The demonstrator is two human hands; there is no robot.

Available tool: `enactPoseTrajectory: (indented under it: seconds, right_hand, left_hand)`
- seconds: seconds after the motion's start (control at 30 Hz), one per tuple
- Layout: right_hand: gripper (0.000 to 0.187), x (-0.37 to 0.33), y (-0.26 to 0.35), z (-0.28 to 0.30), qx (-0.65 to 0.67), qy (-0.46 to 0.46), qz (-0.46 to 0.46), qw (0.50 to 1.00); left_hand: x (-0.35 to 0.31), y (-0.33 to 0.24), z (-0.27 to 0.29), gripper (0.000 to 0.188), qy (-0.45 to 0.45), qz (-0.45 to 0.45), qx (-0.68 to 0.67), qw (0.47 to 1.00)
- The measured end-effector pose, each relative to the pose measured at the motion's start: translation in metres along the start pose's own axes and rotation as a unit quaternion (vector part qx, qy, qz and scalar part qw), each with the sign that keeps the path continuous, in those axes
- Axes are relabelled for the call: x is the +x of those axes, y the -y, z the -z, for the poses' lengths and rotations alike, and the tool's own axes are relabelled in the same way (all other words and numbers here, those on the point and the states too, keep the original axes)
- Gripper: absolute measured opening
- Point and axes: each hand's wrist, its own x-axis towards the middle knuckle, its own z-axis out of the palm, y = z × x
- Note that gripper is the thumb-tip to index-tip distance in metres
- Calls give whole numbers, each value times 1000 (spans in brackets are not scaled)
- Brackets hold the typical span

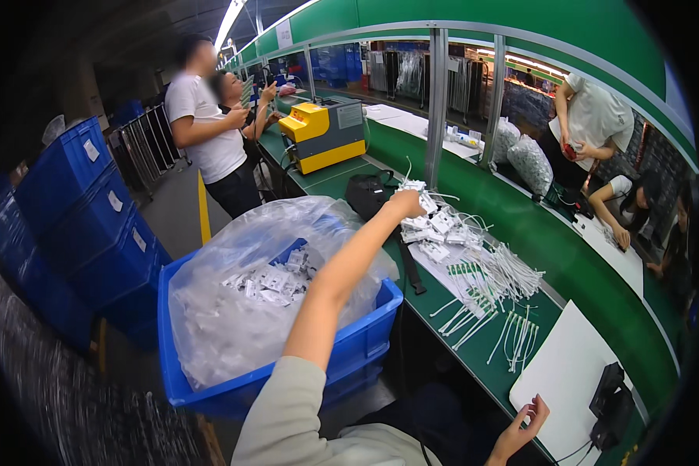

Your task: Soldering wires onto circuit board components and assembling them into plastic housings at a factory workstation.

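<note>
Left hand: A worker's left hand reaches across the bench to the upper end of a heap of white plastic parts; the fingers bend down among the pieces, and whether they pinch one cannot be told.
Right hand: The worker's right hand is at the near edge of a white board, fingers loosely curled and parted; whether it touches the board is unclear.
Parts heap: The white pieces lie piled on the green workbench, just beside a black bag with a strap.
Cables: A fan of white cables spreads from the heap, with a smaller bunch of green-ended cables nearer the board.
Board's far side: A black device sits along the edge, wires trailing.
Blue crate: Left of the bench, a blue crate lined with a clear plastic bag holds more white parts.
Machine: A yellow-and-grey machine stands farther up the bench.
Co-workers: Two people stand beside that machine; another, in a white shirt, holds a small red object beyond the green partition.
</note>
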Motion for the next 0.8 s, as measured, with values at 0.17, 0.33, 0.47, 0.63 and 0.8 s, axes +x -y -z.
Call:
enactPoseTrajectory:
  seconds: [0.17, 0.33, 0.47, 0.63, 0.8]
  right_hand:
    - [27, -4, 5, 6, 33, 22, 28, 999]
    - [31, -6, 9, 19, 45, 61, 52, 996]
    - [28, -10, 11, 26, 40, 59, 58, 996]
    - [27, -11, 15, 24, 37, 64, 50, 996]
    - [26, -11, 19, 18, 60, 96, 62, 992]
  left_hand:
    - [-103, -5, 33, 50, -27, -118, 131, 984]
    - [-194, 36, 56, 25, -103, -34, 285, 952]
    - [-245, 106, 67, 20, -51, 117, 260, 957]
    - [-282, 173, 46, 56, 116, 133, 150, 973]
    - [-320, 186, -63, 81, 179, 121, 140, 966]
